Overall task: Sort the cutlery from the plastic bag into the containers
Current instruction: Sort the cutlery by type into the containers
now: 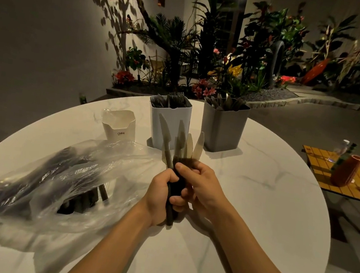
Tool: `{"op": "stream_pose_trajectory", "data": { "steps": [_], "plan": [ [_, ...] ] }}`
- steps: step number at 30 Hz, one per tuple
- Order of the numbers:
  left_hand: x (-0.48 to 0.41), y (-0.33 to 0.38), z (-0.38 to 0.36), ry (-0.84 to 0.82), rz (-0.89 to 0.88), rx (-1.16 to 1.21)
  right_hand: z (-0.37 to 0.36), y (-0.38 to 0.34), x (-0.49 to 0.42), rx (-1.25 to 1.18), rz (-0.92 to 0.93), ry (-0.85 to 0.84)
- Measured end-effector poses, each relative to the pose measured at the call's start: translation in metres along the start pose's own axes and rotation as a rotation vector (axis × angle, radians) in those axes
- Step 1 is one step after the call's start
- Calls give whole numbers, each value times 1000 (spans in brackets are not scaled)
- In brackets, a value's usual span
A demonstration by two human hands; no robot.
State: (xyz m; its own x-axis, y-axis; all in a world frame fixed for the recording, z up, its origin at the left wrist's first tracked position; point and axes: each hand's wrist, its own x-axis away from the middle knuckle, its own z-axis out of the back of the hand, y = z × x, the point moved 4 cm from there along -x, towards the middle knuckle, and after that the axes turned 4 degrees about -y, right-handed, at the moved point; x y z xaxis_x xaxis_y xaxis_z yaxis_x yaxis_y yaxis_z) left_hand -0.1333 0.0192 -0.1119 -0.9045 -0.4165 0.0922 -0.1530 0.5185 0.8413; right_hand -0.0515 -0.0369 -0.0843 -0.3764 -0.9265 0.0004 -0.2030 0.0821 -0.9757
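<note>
Head view, hands: the left hand (160,192) and the right hand (200,183) both wrap their fingers (182,167) round the dark handles of one bundle of translucent grey plastic knives (182,145). They hold it upright over the round white marble surface (258,190), near its middle.
Knives: about six blades fan out above the fists, but they overlap, so the count is unsure.
Containers: three stand at the far side.
- Left: a small white plastic tub (118,125), contents not visible.
- Middle: a tall pale square bin (169,121) with fork tines showing.
- Right: a tall grey square bin (224,125) holding dark cutlery of a kind I cannot make out.
Bag: one crumpled clear plastic bag (57,178) lies on the left with more dark cutlery inside, too jumbled to count.
Step in hand: probably squaring up the bundle before it goes into a bin.
Doing it well: level the handles, keep every blade pointing the same way, and grip firmly so none slips. Check which bin takes knives, then lower the bundle in handles first rather than dropping it.
</note>
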Motion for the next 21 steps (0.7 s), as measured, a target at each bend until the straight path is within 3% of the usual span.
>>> {"op": "stream_pose_trajectory", "data": {
  "steps": [12, 17, 21],
  "plan": [
    [-1, 0, 1, 64, -51, -123, 7, 1, -3, 3, 82, 119],
    [-3, 2, 2, 157, -90, -164, 1, 4, 0, -90, 18, 27],
    [-5, 9, 1, 332, -198, -531, -7, 0, -8, 137, 5, 1]
  ]
}}
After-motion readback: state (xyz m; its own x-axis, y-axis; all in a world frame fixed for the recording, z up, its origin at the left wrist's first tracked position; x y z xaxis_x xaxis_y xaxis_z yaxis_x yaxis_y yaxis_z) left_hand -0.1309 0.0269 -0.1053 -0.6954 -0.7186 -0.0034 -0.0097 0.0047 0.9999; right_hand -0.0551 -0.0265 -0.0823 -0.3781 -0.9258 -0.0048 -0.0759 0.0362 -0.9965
